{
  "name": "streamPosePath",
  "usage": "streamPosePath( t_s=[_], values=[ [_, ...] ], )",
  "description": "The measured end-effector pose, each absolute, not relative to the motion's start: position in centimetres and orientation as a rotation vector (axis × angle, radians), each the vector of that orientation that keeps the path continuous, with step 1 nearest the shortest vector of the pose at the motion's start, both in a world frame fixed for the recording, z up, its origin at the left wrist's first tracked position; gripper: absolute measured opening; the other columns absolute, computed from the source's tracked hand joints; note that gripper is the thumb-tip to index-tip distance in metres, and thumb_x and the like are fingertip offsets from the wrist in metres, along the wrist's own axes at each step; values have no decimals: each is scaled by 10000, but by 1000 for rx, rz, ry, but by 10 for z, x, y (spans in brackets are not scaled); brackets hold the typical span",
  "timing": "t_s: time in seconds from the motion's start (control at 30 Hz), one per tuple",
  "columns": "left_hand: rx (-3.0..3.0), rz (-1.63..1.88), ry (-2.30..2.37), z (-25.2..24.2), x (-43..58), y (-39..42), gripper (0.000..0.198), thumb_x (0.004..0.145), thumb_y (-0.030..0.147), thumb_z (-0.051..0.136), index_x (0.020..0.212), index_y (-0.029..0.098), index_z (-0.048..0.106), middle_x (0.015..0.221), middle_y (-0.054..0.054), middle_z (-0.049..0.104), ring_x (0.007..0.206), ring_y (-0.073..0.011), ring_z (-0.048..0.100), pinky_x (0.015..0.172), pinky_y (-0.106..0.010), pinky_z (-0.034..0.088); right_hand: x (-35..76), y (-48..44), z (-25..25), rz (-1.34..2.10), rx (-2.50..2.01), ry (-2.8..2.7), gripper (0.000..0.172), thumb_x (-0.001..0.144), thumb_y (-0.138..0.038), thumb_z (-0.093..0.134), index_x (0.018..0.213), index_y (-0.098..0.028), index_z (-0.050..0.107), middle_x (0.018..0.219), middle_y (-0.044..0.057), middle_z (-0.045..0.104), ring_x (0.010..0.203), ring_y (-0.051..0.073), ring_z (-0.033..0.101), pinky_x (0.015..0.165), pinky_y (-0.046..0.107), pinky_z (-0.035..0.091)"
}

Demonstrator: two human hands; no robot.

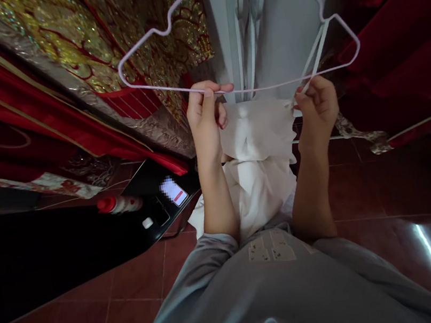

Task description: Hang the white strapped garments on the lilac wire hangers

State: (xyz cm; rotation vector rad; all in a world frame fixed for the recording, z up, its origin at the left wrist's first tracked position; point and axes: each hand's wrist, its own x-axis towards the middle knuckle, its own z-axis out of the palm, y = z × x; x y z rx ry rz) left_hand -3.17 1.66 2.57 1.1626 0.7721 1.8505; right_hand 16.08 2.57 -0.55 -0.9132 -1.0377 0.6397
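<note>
A thin pale pink clothes hanger (164,87) is up in front of me, its top cut off by the view's edge. My left hand (206,109) grips its bottom bar between thumb and fingers, the index finger stretched along it. My right hand (317,100) is closed on a white strap (318,51), near the right part of the bar. The strap loops over the notch of the hanger's right shoulder. Below my hands hangs a white garment (248,135) with a ruffled edge, which drapes down toward my lap.
Red and gold sequined garments (100,43) hang at the left, dark red cloth (404,41) at the right. On a black table (72,258) lie a lit phone (174,191), a red-capped bottle (120,204) and a small white case (147,223). Red tiles (136,281) cover the floor.
</note>
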Motion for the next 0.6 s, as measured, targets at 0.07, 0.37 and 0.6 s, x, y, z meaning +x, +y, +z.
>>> streamPosePath(
  t_s=[0.07,0.37,0.6],
  values=[
    [1177,1855,783,28,-32,15,215,986,466,598,899,269,601,964,-28,712,512,-167,493,426,-300,340,164,27,-6,649,-906,-1069,321,804,-236,611,1123,-226,585,1041,6,610,957,100,588,765,224,481],
    [1143,1827,847,26,-34,16,325,919,594,644,936,271,614,950,-39,706,648,-227,575,496,-333,414,167,42,-18,509,-926,-1009,222,822,-435,636,930,-245,596,841,-8,571,621,81,476,592,256,437],
    [1118,1832,809,29,-34,15,210,937,461,643,868,264,613,917,-55,682,459,-179,446,423,-319,265,179,27,19,519,-879,-1123,179,812,-359,673,888,-199,654,728,14,575,524,65,401,473,234,328]
  ],
)
